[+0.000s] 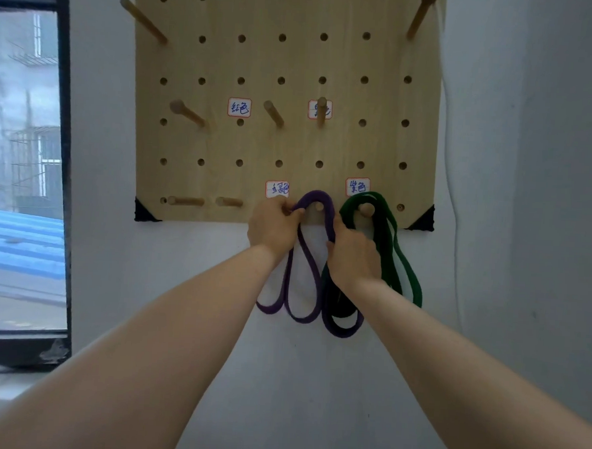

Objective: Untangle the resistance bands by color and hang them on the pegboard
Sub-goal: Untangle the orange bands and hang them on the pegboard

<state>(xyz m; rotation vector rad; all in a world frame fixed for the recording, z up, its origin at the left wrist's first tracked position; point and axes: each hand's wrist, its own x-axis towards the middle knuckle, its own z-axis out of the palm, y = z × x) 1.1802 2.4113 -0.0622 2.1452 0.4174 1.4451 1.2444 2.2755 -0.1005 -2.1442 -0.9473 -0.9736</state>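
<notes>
A wooden pegboard (286, 62) hangs on the wall with several wooden pegs and handwritten labels. A purple resistance band (314, 199) is looped over a peg (319, 206) in the bottom row, its loops hanging below the board. My left hand (274, 225) pinches the band's left side near the peg. My right hand (353, 253) grips its right side. A green band (407, 264) hangs from the neighbouring peg (366, 209) to the right, partly behind my right hand.
A window (23, 162) with a dark frame is on the left. A white cable (455, 205) runs down the wall right of the board. Empty pegs (186, 201) stick out at the board's lower left and middle.
</notes>
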